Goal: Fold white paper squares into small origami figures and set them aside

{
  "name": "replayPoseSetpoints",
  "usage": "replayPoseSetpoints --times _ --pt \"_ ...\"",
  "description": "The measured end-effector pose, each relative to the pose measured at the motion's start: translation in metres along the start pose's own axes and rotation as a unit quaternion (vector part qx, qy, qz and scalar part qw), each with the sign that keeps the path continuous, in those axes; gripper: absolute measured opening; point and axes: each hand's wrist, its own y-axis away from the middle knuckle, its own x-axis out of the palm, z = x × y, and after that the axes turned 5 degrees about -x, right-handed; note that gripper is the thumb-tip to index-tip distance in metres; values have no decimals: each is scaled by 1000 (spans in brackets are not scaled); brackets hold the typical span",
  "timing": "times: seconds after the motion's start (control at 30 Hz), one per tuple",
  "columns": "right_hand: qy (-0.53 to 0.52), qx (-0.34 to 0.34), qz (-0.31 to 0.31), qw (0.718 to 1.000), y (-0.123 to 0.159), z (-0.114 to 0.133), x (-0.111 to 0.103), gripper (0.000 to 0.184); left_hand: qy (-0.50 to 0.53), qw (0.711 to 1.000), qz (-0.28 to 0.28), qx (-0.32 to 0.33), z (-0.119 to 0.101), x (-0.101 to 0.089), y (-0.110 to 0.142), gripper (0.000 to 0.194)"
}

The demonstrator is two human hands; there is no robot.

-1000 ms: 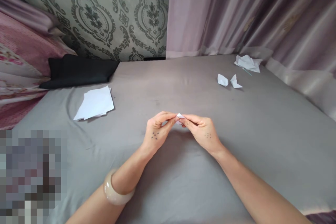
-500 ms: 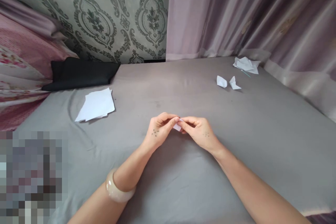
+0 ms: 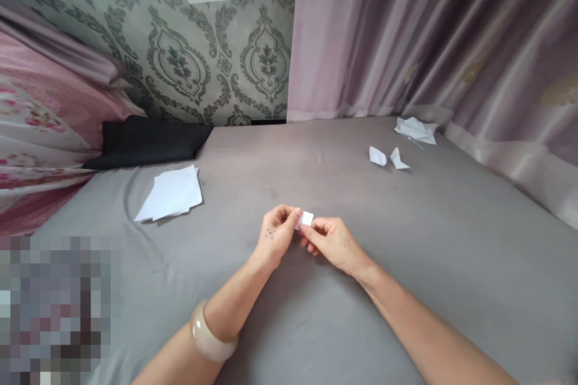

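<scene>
A small folded piece of white paper [image 3: 307, 219] is held between my two hands, above the middle of the grey sheet [image 3: 289, 313]. My left hand [image 3: 280, 230] pinches its left side between thumb and fingers. At its lower edge, the thumb and forefinger of my right hand [image 3: 332, 240] close on the paper, with the other fingers curled beneath. Most of the paper's underside is hidden by my fingers. A pale bangle [image 3: 210, 337] circles my left forearm.
Left of my hands lies a stack of white paper [image 3: 174, 192], with a folded black cloth [image 3: 153, 141] behind it. Two folded paper pieces [image 3: 377, 156] sit at the right, near crumpled papers [image 3: 415, 129] and a thin greenish stick [image 3: 416, 144]. Curtains [image 3: 361, 42] hang behind.
The paper has turned between my hands, so more of its white face shows. My right hand has slid lower along it. The view has tilted up slightly.
</scene>
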Motion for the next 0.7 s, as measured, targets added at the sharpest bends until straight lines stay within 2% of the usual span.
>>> replayPoseSetpoints --times 0.1,0.17,0.23,0.33,0.43,0.57,0.7 --pt "33 -13 -27 999 -2 -4 0 40 29 999 35 -30 0 -4 -9 34" --pt "0 -11 -40 999 -3 -4 -1 39 56 993 93 -44 -2 -7 -14 38" --pt "-61 -4 -62 996 -4 -1 -3 38 88 989 109 -44 -5 -9 -16 45" --pt "-149 -13 -98 984 -6 4 -6 35 91 990 100 -39 -6 -8 -14 50" --pt "-201 -36 -106 973 -7 3 -4 35 77 992 104 6 -2 -2 -9 39" --pt "-186 -85 -104 973 -7 -4 4 37 88 991 96 40 4 3 -5 32" --pt "-150 -128 -115 974 -8 -8 10 38 82 992 70 58 5 -1 -5 29"
